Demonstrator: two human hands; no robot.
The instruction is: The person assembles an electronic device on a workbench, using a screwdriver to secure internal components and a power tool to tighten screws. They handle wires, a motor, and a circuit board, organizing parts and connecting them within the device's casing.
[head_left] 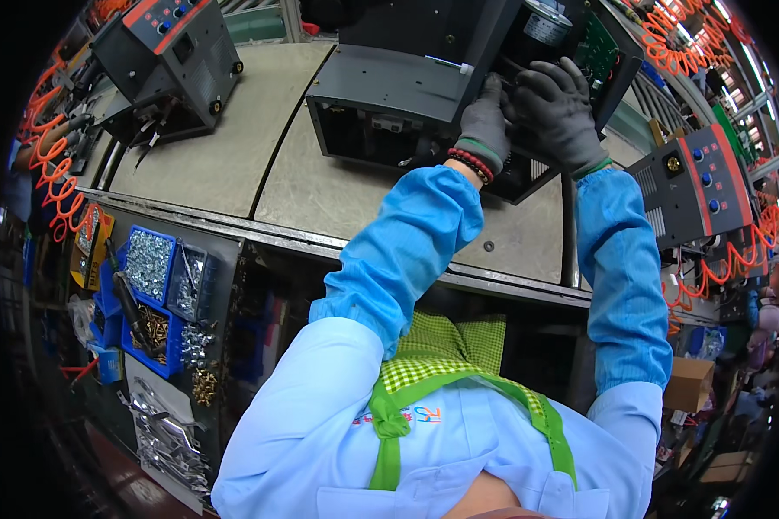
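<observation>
Both my hands wear grey work gloves and reach into the open side of a dark grey metal machine housing [389, 82] on the bench. My left hand [486, 124] is closed at the housing's inner edge, thumb upward. Right beside it, my right hand [558, 112] curls its fingers down toward the same spot. Whatever they grip is hidden behind the fingers. Above them sits a dark cylinder [547, 26] with a pale label on its end. A green circuit board [599, 50] stands to the right of it. A thin white strip [448, 65] lies on the housing's top.
Another machine [169, 69] with a red-edged panel stands at the left, and one more [697, 186] at the right. Blue bins [150, 268] of screws and a black power screwdriver [128, 298] are lower left, above metal brackets [169, 441]. Orange coiled hoses [52, 164] hang at both sides.
</observation>
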